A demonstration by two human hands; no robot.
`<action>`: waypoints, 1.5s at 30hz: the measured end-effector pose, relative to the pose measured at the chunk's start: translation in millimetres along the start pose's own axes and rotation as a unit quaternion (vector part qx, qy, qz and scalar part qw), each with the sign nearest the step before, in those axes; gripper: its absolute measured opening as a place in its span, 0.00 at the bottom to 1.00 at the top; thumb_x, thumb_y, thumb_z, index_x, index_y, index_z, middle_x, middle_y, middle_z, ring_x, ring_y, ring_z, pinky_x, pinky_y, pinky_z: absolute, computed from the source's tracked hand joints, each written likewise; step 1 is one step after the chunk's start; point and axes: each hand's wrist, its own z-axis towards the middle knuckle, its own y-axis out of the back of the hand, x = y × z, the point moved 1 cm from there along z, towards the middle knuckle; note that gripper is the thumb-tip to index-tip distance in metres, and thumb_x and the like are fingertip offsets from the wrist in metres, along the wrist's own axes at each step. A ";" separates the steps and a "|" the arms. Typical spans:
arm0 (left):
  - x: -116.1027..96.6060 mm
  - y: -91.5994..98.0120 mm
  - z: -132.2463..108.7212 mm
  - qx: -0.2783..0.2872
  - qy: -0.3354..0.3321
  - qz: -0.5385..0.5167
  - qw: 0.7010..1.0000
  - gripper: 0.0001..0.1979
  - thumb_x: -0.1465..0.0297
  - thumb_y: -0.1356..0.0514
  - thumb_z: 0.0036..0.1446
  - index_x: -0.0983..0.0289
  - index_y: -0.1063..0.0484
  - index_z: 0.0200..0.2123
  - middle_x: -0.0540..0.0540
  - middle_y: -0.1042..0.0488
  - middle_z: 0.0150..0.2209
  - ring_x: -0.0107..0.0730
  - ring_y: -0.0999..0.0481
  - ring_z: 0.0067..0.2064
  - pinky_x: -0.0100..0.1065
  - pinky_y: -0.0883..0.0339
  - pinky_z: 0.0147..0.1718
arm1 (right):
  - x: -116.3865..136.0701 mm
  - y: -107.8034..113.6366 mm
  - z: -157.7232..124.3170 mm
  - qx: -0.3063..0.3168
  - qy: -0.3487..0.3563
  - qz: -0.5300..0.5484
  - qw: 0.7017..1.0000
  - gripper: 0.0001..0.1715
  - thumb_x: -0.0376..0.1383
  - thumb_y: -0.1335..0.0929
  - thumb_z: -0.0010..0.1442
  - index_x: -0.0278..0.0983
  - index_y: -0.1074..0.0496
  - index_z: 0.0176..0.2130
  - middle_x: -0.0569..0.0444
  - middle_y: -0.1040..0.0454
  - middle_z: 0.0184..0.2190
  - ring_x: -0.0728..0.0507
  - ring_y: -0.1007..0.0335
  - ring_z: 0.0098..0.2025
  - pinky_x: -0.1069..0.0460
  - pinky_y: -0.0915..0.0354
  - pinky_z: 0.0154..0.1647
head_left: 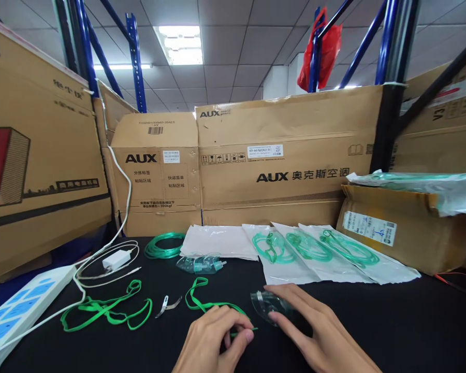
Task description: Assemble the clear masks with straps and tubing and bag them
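Left hand (213, 339) pinching strap (190, 300) — thin, green, looped

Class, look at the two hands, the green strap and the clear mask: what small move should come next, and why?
Probably slide the end of the green strap over to the edge of the clear mask. The left hand pinches that end, the right hand lies flat on the mask, and the two lie close together.
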 end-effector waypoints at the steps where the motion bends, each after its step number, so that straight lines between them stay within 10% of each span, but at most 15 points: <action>1: -1.7 1.5 0.5 -0.005 0.001 -0.006 1.000 0.08 0.71 0.40 0.70 0.58 0.20 0.42 0.49 0.19 0.35 0.31 0.23 0.31 0.28 0.31 0.33 | 6.6 -2.0 3.7 -0.004 -0.031 0.070 0.997 0.20 0.46 0.29 0.69 0.47 0.22 0.58 0.48 0.19 0.57 0.32 0.22 0.60 0.37 0.27 0.64; 6: -5.5 7.4 1.5 -0.006 0.033 -0.053 0.998 0.09 0.69 0.40 0.70 0.57 0.19 0.41 0.48 0.21 0.32 0.30 0.26 0.29 0.28 0.32 0.34 | 33.7 -10.5 14.0 0.039 -0.121 0.385 0.914 0.22 0.52 0.26 0.64 0.42 0.25 0.50 0.50 0.19 0.47 0.40 0.18 0.44 0.48 0.22 0.43; 14: -7.5 8.4 -0.7 -0.015 0.046 -0.092 0.995 0.08 0.69 0.38 0.69 0.57 0.18 0.41 0.48 0.23 0.32 0.30 0.28 0.30 0.27 0.33 0.35 | 30.9 -13.2 6.9 0.066 -0.135 0.472 0.868 0.22 0.51 0.24 0.64 0.42 0.29 0.48 0.56 0.24 0.42 0.46 0.25 0.42 0.52 0.28 0.42; 45: -6.2 8.5 -2.6 0.006 0.021 -0.095 0.995 0.07 0.69 0.37 0.69 0.58 0.18 0.39 0.48 0.19 0.33 0.31 0.23 0.32 0.28 0.30 0.37 | 28.3 -20.0 2.4 0.049 -0.099 0.413 0.904 0.14 0.43 0.24 0.64 0.42 0.27 0.47 0.54 0.24 0.44 0.42 0.21 0.49 0.49 0.26 0.52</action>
